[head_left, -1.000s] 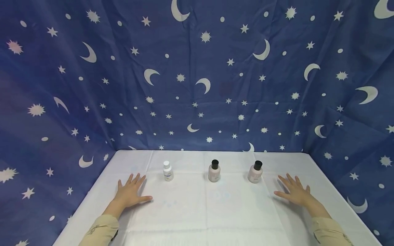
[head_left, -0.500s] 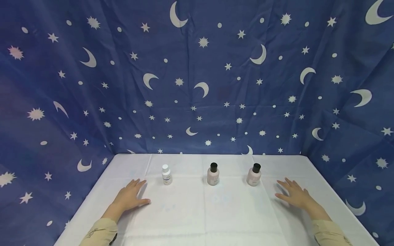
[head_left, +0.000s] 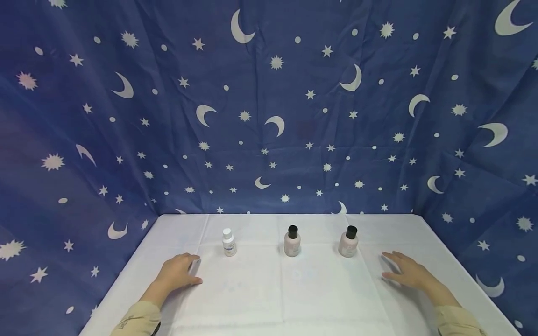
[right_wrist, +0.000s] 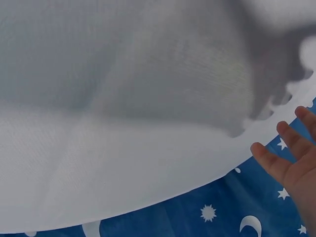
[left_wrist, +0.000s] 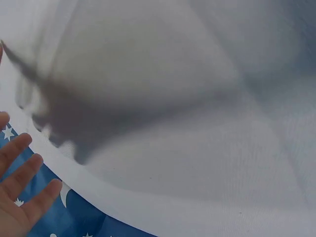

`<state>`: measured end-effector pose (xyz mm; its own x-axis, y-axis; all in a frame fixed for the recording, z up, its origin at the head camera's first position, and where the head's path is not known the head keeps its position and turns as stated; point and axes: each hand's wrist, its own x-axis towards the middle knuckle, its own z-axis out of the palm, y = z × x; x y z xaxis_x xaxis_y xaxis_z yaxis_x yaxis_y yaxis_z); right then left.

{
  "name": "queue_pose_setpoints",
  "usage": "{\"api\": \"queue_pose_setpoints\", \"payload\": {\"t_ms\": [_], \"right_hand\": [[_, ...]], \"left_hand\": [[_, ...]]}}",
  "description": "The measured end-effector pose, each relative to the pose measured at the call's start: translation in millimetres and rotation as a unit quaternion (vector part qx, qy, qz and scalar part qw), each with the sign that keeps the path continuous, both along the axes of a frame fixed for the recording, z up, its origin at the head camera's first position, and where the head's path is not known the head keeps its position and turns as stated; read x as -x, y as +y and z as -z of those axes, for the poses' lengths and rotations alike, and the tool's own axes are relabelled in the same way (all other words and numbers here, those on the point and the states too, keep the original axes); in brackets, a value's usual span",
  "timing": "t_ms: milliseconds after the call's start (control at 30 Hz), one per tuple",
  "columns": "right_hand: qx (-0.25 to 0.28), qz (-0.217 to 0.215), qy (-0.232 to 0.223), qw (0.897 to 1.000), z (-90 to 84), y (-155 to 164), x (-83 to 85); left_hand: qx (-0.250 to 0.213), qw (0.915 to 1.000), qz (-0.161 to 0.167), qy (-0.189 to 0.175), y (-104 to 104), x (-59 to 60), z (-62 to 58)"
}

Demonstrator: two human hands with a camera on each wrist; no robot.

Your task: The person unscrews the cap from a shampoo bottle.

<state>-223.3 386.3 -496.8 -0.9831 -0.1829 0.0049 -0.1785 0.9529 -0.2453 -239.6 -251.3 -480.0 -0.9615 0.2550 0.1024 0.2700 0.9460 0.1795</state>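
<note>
White-capped bottle [head_left: 229, 242] nearest left hand [head_left: 178, 273]; pink bottle [head_left: 348, 241] (black cap) near right hand [head_left: 405, 271]; both hands relaxed, empty.

Left hand [head_left: 178, 273], palm down, fingers loosely bent with the thumb [head_left: 194, 280] extended toward the middle; forearm in a beige sleeve [head_left: 136, 319]. Right hand [head_left: 405, 272], palm down, fingers straight and slightly spread; forearm in a matching beige sleeve [head_left: 458, 322]. Neither hand grips anything.
</note>
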Motion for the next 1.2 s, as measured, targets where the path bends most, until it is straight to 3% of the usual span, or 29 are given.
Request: {"api": "queue_pose_setpoints", "payload": {"t_ms": [133,433,600,767,1033,1200], "right_hand": [[-0.001,-0.02,0.006,1.0,0.3,-1,-1.6],[-0.011,-0.043,0.026,0.999,-6.7,-4,-6.8],[-0.013,-0.047,0.046,0.998,-9.5,-7,-4.3],[-0.019,-0.043,0.033,0.998,-12.4,-11,-1.7],[-0.009,-0.053,0.012,0.998,-18.8,-17,-2.9],[0.007,-0.059,0.002,0.998,-26.8,-21,-0.9]], "left_hand": [[0.002,0.9999,-0.01,0.006,0,-1.9,1.6],[-0.006,0.9997,0.007,0.024,0,-3.2,2.8],[-0.015,0.9996,0.008,0.022,0,-0.3,-4.3],[-0.026,0.9995,0.013,0.01,1,3.4,-11.0],[-0.042,0.9991,0.003,-0.006,1,2.8,-10.5],[-0.057,0.9983,0.007,-0.009,3,5.2,-19.2]]}}
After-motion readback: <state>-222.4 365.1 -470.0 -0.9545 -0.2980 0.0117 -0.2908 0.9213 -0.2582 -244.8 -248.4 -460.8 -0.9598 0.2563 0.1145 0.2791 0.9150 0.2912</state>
